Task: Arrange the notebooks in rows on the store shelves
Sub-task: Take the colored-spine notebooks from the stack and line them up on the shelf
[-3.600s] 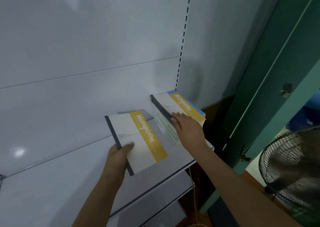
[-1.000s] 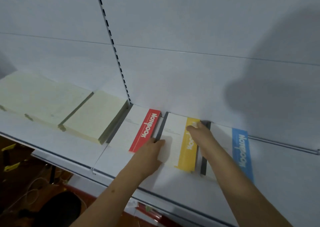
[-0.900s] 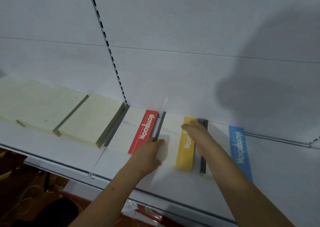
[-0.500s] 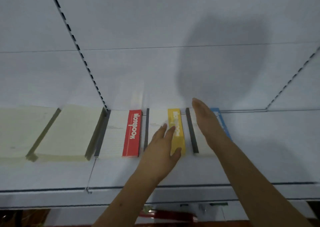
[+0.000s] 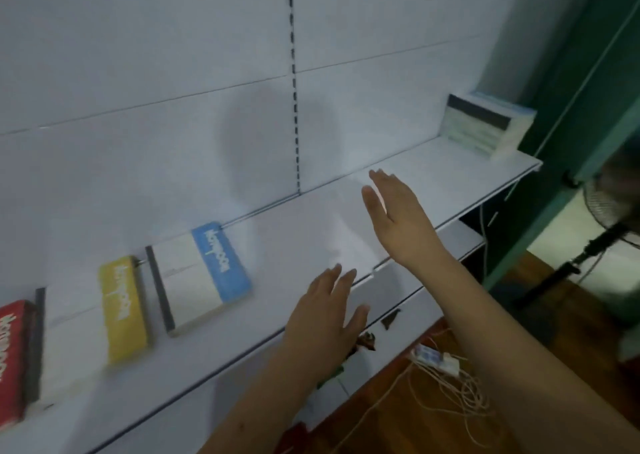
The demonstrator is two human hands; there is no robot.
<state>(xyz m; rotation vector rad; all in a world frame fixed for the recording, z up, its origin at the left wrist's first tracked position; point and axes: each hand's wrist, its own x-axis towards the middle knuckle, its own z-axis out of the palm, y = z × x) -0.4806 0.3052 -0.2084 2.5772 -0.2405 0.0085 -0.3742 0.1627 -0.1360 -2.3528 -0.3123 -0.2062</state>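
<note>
Three notebook stacks lie in a row on the white shelf [image 5: 304,232]: a red-banded notebook [image 5: 12,360] at the far left edge, a yellow-banded notebook [image 5: 121,308] and a blue-banded notebook [image 5: 204,277]. A taller stack of notebooks [image 5: 485,124] sits at the shelf's far right end. My left hand [image 5: 329,318] hovers open over the shelf's front edge, right of the blue-banded notebook. My right hand [image 5: 398,214] is open with straight fingers, above the bare shelf and pointing toward the far stack. Neither hand holds anything.
A slotted upright [image 5: 294,83] runs down the white back panel. A green door frame [image 5: 571,107] stands right of the shelf, with a floor fan [image 5: 609,211] beyond it. Loose white cables [image 5: 440,384] lie on the wooden floor below, and a lower shelf [image 5: 457,239] juts out.
Both hands have left the yellow and blue notebooks and moved right along the shelf. The view has swung right, bringing the far stack, green frame and fan into sight.
</note>
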